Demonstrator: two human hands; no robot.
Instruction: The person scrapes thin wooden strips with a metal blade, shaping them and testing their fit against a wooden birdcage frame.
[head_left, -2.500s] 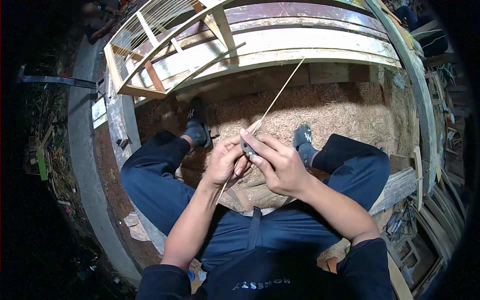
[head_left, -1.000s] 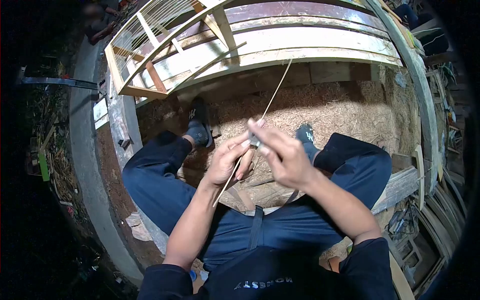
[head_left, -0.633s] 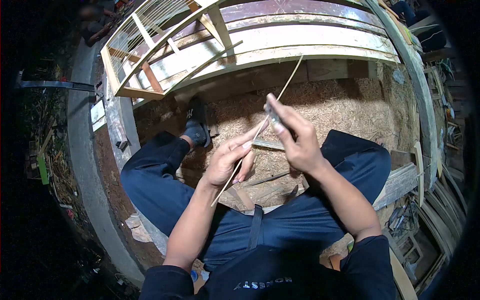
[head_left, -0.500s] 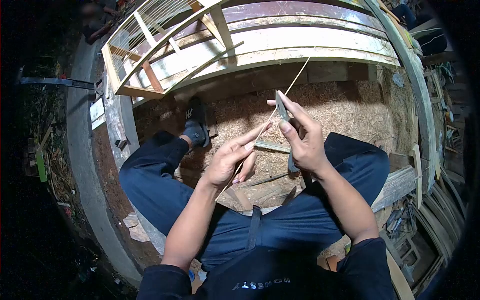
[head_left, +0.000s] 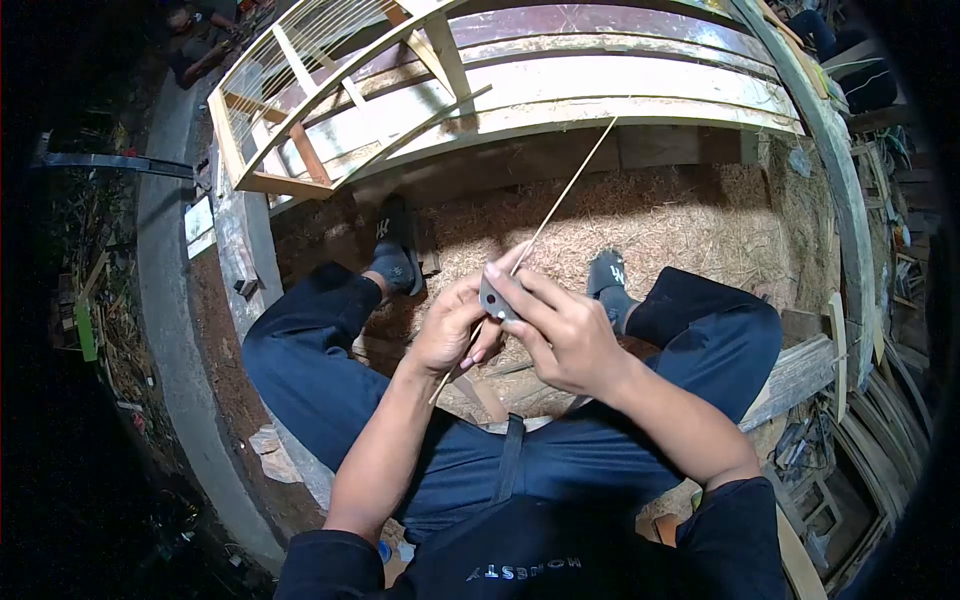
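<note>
A thin, pale wooden or bamboo strip (head_left: 573, 182) slants up and to the right between my hands. Its lower end pokes out beneath my left hand (head_left: 452, 325), whose fingers are closed around it. My right hand (head_left: 570, 338) grips a small flat metal plate with holes (head_left: 491, 297), held right against the strip beside my left fingers. The fingers of both hands nearly meet here, and part of the plate is hidden behind them.
A slatted wooden frame with thin rods (head_left: 298, 75) rests on the pale plank bench (head_left: 620, 85) ahead. Shavings (head_left: 680, 225) cover the ground by my feet. A weathered beam (head_left: 843, 200) runs along the right. Another person (head_left: 195, 45) is at the upper left.
My right hand has moved down and left along the strip, bringing the metal plate from mid-strip to my left fingers. My left hand has stayed about where it was.
</note>
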